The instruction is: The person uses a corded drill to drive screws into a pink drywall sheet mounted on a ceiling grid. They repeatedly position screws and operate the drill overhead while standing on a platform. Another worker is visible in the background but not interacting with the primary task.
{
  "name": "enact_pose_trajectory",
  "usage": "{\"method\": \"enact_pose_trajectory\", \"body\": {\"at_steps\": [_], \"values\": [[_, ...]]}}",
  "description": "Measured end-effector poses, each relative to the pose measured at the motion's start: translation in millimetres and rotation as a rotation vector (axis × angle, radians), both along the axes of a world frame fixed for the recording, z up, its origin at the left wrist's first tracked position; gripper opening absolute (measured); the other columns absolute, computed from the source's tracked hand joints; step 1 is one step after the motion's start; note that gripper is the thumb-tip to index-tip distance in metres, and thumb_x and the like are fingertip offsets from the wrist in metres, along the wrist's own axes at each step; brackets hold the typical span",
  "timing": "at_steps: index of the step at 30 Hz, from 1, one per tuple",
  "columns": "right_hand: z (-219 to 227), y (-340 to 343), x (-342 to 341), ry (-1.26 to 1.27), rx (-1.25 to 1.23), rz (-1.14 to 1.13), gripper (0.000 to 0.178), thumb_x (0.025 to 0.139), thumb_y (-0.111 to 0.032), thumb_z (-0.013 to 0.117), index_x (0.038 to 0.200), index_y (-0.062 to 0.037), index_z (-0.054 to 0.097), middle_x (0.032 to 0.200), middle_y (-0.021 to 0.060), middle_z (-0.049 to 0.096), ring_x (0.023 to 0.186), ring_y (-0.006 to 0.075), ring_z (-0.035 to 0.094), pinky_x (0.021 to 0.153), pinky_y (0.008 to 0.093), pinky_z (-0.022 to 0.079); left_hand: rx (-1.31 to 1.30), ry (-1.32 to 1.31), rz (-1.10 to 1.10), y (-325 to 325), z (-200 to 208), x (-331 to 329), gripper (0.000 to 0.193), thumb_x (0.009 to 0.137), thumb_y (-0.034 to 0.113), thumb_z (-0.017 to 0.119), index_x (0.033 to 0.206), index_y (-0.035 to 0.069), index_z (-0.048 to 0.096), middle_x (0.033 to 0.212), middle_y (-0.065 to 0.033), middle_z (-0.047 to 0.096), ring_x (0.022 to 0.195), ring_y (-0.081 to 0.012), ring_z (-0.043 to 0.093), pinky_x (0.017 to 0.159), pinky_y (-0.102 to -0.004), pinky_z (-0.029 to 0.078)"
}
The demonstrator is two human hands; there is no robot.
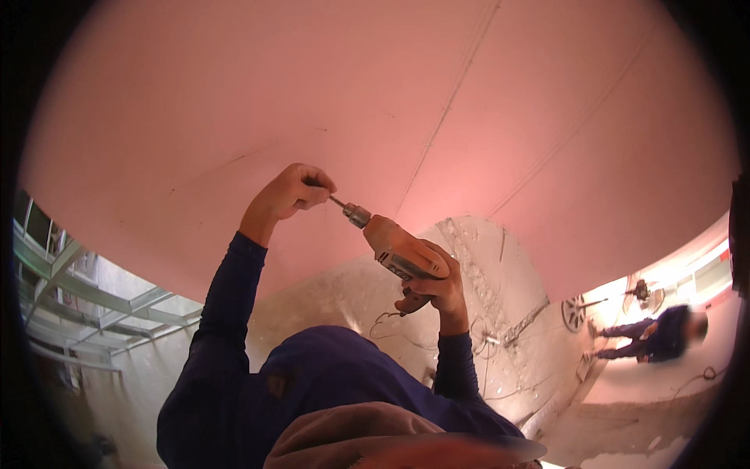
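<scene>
My right hand (pixel 444 283) is wrapped round the handle of an orange and dark power drill (pixel 397 248), its chuck (pixel 357 215) pointing up and to the left. From the chuck a thin bit (pixel 337 201) reaches to the fingertips of my left hand (pixel 301 190). Those fingers are pinched together at the bit's tip; whatever small thing may be between them is hidden. Both arms are raised in dark blue sleeves. Close beyond the hands spreads a large pink panel (pixel 328 86), with dark marks and a long seam; I cannot tell whether the left fingers touch it.
At the left stands a metal frame (pixel 101 301) of crossing bars. A person (pixel 664 332) in dark blue clothes is at the far right, near a wheel-like round object (pixel 574 314). Cables (pixel 488 344) and debris lie over the pale floor (pixel 312 297).
</scene>
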State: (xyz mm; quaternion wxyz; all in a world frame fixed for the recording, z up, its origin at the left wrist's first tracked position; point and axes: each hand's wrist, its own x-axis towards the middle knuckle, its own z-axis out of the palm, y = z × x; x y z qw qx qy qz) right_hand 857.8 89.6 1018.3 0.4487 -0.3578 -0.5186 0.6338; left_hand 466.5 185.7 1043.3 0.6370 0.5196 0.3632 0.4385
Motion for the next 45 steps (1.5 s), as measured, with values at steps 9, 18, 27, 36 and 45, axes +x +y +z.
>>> {"method": "enact_pose_trajectory", "body": {"at_steps": [9, 18, 27, 36, 45], "values": [[32.5, 0.2, -50.3, 0.086, 0.233, -0.296, 0.079, 0.07, 0.001, 0.078, 0.148, 0.0074, 0.062, 0.11, 0.0168, 0.077, 0.078, 0.0229, 0.075, 0.071, 0.0339, 0.063, 0.078, -0.472, 0.212, 24.4, 48.8, 53.3, 0.028, 0.112, 0.027, 0.07, 0.115, -0.001, 0.067, 0.084, -0.0012, 0.06, 0.062, -0.0072, 0.048, 0.05, -0.022, 0.035], [123.5, 35.8, -100.4, -0.133, 0.449, -0.4, 0.07, 0.082, -0.007, 0.085, 0.147, 0.0033, 0.063, 0.123, 0.015, 0.077, 0.102, 0.0209, 0.075, 0.09, 0.0341, 0.061, 0.081, -0.558, 0.28, 103.9, 133.9, 47.3, 0.022, 0.113, 0.017, 0.061, 0.118, -0.004, 0.066, 0.086, -0.0034, 0.063, 0.066, -0.0084, 0.054, 0.05, -0.0219, 0.036], [128.4, 70.0, -125.0, -0.163, 0.542, -0.412, 0.07, 0.082, -0.006, 0.085, 0.147, 0.0033, 0.063, 0.121, 0.0163, 0.078, 0.105, 0.0217, 0.076, 0.093, 0.035, 0.061, 0.096, -0.573, 0.311, 142.6, 139.3, 34.1, 0.02, 0.114, 0.016, 0.06, 0.113, -0.003, 0.068, 0.085, -0.004, 0.063, 0.067, -0.0096, 0.053, 0.05, -0.0233, 0.036], [125.5, 78.0, -133.8, -0.196, 0.479, -0.432, 0.074, 0.082, -0.006, 0.086, 0.15, 0.0047, 0.06, 0.126, 0.0181, 0.077, 0.11, 0.0228, 0.076, 0.094, 0.0351, 0.062, 0.144, -0.637, 0.296, 154.8, 130.9, 32.9, 0.013, 0.113, 0.009, 0.055, 0.105, 0.001, 0.061, 0.1, -0.0094, 0.066, 0.067, -0.0129, 0.054, 0.049, -0.0257, 0.038], [135.4, 76.8, -126.9, -0.247, 0.44, -0.427, 0.074, 0.081, -0.007, 0.086, 0.149, 0.0044, 0.061, 0.128, 0.0183, 0.076, 0.109, 0.0238, 0.076, 0.095, 0.036, 0.062, 0.161, -0.673, 0.323, 151.2, 126.8, 36.9, 0.016, 0.112, 0.01, 0.057, 0.107, -0.002, 0.065, 0.085, -0.0078, 0.064, 0.064, -0.0129, 0.055, 0.049, -0.0254, 0.037]]}}
